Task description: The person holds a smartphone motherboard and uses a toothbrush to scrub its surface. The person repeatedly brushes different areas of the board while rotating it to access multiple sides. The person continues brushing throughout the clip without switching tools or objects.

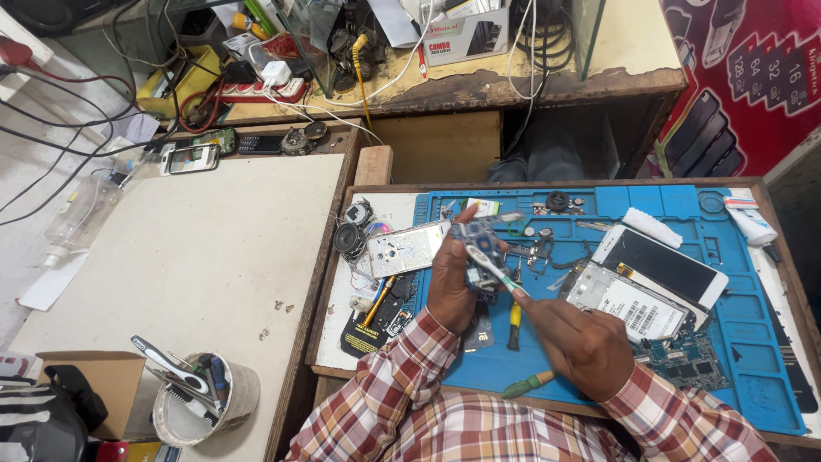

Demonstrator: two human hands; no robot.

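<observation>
Left hand (451, 287) clamped round a small blue circuit board (484, 242), held up over the blue silicone repair mat (753, 316) on the worktop. Right hand (581, 342) gripping a white toothbrush (492, 267), bristle end on the board. 2 white phones (658, 267) lying just right.

We see bright, even daylight-type lighting, no harsh glare. Soft shadows fall under the left hand (451, 287) and right hand (581, 342) onto the blue mat (753, 342). Wide-angle distortion bends the bench edges at the frame borders. We note slight motion blur on the hands; corners look softer.
</observation>
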